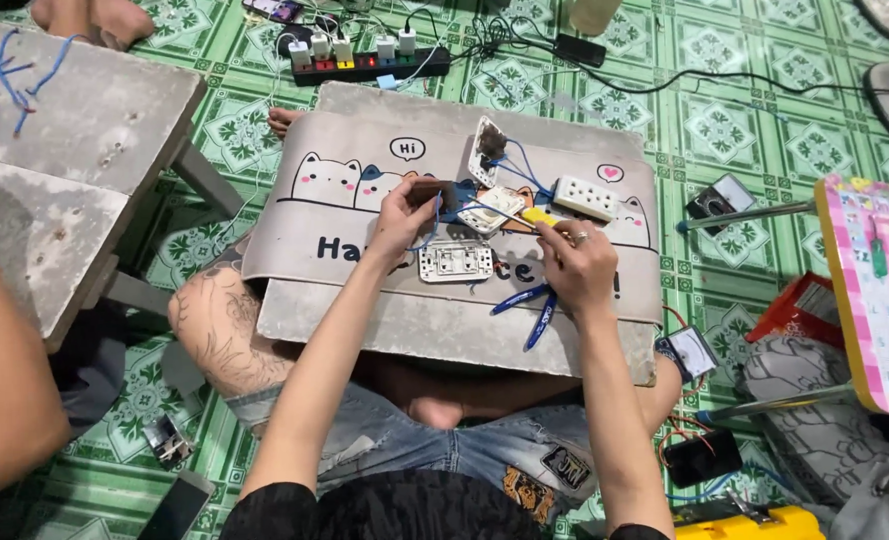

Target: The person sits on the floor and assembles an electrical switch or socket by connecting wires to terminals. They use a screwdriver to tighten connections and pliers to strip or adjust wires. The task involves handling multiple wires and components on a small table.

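Now — cross-legged on the green patterned tile floor (725,130), with a grey board covered by a pale cartoon-cat mat (365,215) across the lap as a counter. Left hand (402,215) raised over the mat, fingers pinched shut on a small dark brown block-shaped electrical part (428,190) with thin blue wire (520,165) trailing off it. Right hand (577,262) closed around a yellow-handled screwdriver (539,215), tip aimed left toward the small cream switch module (497,208) lying mid-mat between the two hands.

Just below the left hand, touching the mat — a white rectangular switch plate with metal frame (455,261). Beside the right wrist, blue-handled pliers (530,305). Farther up the mat, a white multi-hole socket strip (585,198) and a tilted white wall plate (488,150).

Judging by the pose, screw-terminal work: best done with the part braced firmly, the driver held square to the screw, the bare wire end seated fully before tightening, slack wire kept out from under the tip.

Off the counter: a black power strip with plugged-in chargers (370,62) up top, an analogue meter (687,352) by the right knee.
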